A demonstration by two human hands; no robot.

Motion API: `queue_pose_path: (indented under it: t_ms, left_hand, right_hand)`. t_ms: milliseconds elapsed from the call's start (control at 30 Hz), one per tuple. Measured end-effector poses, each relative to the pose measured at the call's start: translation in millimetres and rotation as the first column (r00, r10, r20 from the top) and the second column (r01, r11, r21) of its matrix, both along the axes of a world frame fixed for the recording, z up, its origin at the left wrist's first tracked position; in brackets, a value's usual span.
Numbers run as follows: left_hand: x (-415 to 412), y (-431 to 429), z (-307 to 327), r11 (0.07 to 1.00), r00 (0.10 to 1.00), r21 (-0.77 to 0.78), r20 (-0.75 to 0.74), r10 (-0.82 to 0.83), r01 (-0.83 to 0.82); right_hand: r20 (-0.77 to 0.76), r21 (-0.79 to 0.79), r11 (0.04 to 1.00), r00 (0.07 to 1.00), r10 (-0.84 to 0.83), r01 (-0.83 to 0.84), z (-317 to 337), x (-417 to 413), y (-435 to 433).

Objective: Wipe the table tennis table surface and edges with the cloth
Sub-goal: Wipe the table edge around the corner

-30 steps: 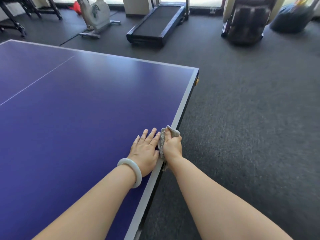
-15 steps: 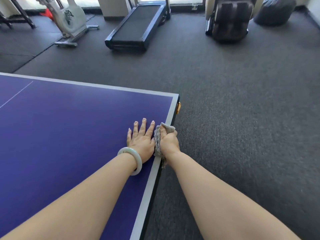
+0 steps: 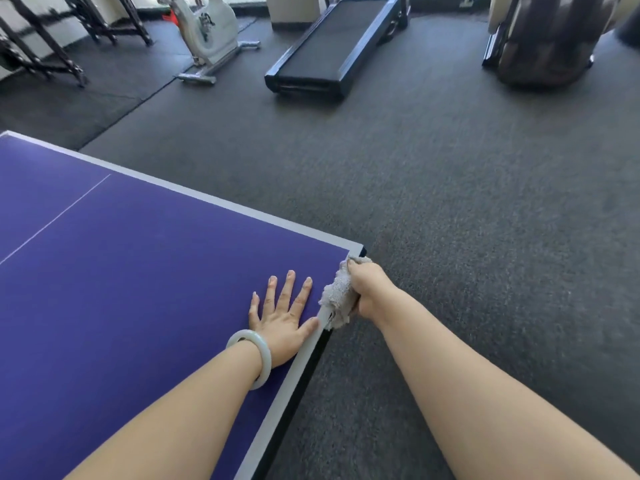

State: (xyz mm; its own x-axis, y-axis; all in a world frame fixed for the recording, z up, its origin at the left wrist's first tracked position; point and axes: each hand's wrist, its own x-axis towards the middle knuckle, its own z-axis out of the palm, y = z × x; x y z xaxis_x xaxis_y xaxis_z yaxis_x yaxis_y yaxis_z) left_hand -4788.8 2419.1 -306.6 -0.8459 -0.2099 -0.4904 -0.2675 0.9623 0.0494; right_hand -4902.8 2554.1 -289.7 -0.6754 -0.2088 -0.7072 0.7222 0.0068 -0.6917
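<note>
The purple table tennis table (image 3: pixel 121 289) with its grey border fills the left of the head view; its far right corner lies just beyond my hands. My right hand (image 3: pixel 369 287) grips a crumpled grey cloth (image 3: pixel 337 296) and holds it against the table's right edge, close to that corner. My left hand (image 3: pixel 282 315) lies flat on the purple top with fingers spread, right beside the cloth. A pale bangle sits on my left wrist.
Dark grey carpet (image 3: pixel 467 220) spreads to the right of and beyond the table. Farther off stand a treadmill (image 3: pixel 332 46), a white exercise bike (image 3: pixel 211 32), a dark massage chair (image 3: pixel 547 39) and black frames (image 3: pixel 45 46) at the far left.
Both hands have slid along the right edge toward the far corner, the cloth staying on the edge. The left hand's fingers have spread wider.
</note>
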Motion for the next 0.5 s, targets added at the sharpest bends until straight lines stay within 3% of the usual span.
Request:
queue_pose_path:
  t_ms: [233, 400, 500]
  left_hand:
    - [1, 0, 0, 1.000, 0.999, -0.009, 0.045, 0.014, -0.014]
    - [0, 3, 2, 0.999, 0.998, 0.003, 0.063, 0.032, -0.033]
    - [-2, 5, 8, 0.999, 0.998, 0.027, 0.065, 0.023, -0.025]
  right_hand:
    - [-0.036, -0.222, 0.975, 0.999, -0.017, 0.009, 40, -23, 54]
    - [0.150, -0.418, 0.902, 0.988, -0.050, 0.109, 55, -28, 78]
    - [0.204, -0.448, 0.888, 0.979, -0.008, 0.101, 52, -41, 84]
